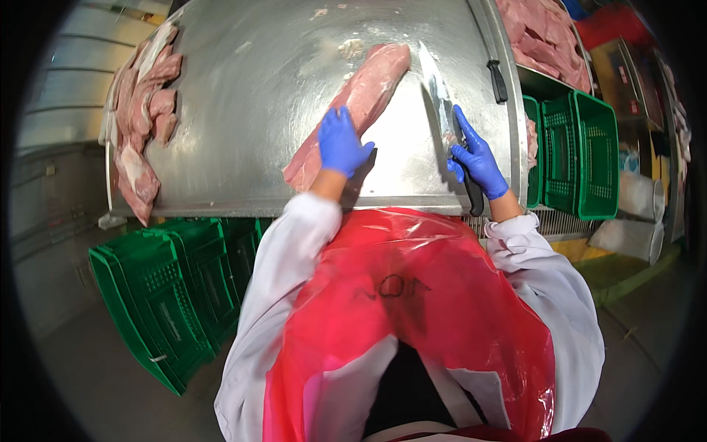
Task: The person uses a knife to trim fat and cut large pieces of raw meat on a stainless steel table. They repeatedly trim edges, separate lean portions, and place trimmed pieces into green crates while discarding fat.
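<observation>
A long pale-pink pork loin (372, 88) lies slantwise across the metal table (243, 110). My left hand (342, 141), in a blue glove, rests on the loin's lower half with fingers stretched out and thumb apart. To the right, my right hand (477, 156), also gloved in blue, is closed around the black handle of a knife (442, 96). Its broad blade points away from me, just right of the loin and apart from it. The index finger lies stretched along the knife.
Trimmed meat pieces (143, 110) hang over the table's left edge. A second black-handled tool (497, 81) lies by the right edge. Beyond it are a tray of meat (545, 40) and green crates (582, 155). More green crates (169, 287) stand at lower left.
</observation>
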A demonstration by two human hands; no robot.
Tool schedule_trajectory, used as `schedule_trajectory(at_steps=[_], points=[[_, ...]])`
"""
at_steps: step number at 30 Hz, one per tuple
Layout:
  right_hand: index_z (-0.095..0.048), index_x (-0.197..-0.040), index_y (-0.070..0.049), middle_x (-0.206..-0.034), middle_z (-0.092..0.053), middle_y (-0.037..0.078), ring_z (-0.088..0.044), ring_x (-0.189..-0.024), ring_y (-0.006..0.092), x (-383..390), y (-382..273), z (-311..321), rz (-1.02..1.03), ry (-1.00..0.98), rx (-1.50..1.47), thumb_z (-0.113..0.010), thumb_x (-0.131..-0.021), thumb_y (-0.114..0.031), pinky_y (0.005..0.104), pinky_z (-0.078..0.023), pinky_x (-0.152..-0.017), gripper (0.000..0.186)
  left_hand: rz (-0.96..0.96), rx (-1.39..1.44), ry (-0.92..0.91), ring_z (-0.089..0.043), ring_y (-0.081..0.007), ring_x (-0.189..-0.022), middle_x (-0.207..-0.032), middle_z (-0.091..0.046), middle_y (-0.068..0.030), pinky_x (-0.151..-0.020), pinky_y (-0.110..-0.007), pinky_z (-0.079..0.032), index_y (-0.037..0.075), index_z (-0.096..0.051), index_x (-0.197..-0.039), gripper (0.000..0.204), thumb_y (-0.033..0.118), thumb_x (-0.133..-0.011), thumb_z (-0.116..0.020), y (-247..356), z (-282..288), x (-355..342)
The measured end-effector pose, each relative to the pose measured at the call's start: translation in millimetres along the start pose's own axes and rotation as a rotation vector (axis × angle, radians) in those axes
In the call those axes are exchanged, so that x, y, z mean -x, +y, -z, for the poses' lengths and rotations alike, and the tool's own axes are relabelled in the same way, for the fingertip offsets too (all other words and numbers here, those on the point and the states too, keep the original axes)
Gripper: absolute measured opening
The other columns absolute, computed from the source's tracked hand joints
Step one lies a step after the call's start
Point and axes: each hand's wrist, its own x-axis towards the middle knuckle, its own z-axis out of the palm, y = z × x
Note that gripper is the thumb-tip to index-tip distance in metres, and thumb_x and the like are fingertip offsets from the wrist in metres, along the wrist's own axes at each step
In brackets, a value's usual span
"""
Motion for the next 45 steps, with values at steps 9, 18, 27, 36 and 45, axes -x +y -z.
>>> schedule_trajectory(at_steps=[9, 18, 27, 36, 45], points=[[-0.021, -0.165, -0.019, -0.114, -0.064, 0.009, -0.059, -0.066, 0.0094, 100.3, 30.5, 54.1, 0.038, 0.346, -0.086, -0.052, -0.096, 0.007, 0.0238, -0.052, -0.057, 0.080, -0.144, 0.148, -0.359, -0.069, -0.0379, -0.109, -0.120, -0.066, -0.0311, -0.092, -0.044, -0.055, -0.007, -0.059, -0.120, 0.076, 0.041, -0.067, -0.083, -35.9, 9.5, -153.3], [-0.017, -0.165, -0.016, -0.083, -0.062, 0.005, -0.056, -0.057, 0.0092, 145.5, 43.7, 68.1, -0.071, 0.492, -0.114, -0.048, -0.097, 0.006, 0.0222, -0.046, -0.047, 0.078, -0.059, 0.174, -0.056, -0.066, -0.0403, -0.115, -0.123, -0.066, -0.0310, -0.097, -0.045, -0.053, -0.011, -0.053, -0.131, 0.074, 0.038, -0.081, -0.078, -47.5, 38.1, -216.6], [-0.013, -0.166, -0.021, -0.074, -0.062, 0.005, -0.054, -0.052, 0.0082, 107.6, 31.2, 74.5, -0.082, 0.395, -0.140, -0.050, -0.098, 0.003, 0.0233, -0.047, -0.047, 0.081, -0.163, 0.212, -0.265, -0.069, -0.0412, -0.108, -0.118, -0.067, -0.0270, -0.096, -0.043, -0.055, -0.005, -0.054, -0.132, 0.081, 0.036, -0.069, -0.084, -18.5, 0.6, -200.0], [-0.016, -0.166, -0.021, -0.075, -0.064, 0.005, -0.058, -0.055, 0.0089, 77.3, 26.9, 90.9, -0.127, 0.318, -0.032, -0.052, -0.098, -0.001, 0.0233, -0.048, -0.048, 0.079, -0.458, -0.070, 0.088, -0.064, -0.0433, -0.098, -0.097, -0.067, -0.0209, -0.088, -0.046, -0.055, 0.003, -0.067, -0.103, 0.044, 0.031, -0.072, -0.079, 95.9, -33.7, -167.6], [-0.016, -0.166, -0.025, -0.077, -0.061, 0.004, -0.058, -0.057, 0.0095, 24.1, 60.6, 102.5, -0.041, 0.198, -0.169, -0.053, -0.098, -0.004, 0.0238, -0.050, -0.051, 0.080, -0.244, 0.278, -0.124, -0.072, -0.0395, -0.094, -0.095, -0.072, -0.0252, -0.083, -0.044, -0.056, -0.001, -0.068, -0.102, 0.038, 0.028, -0.077, -0.071, 81.2, -1.7, -173.2]])
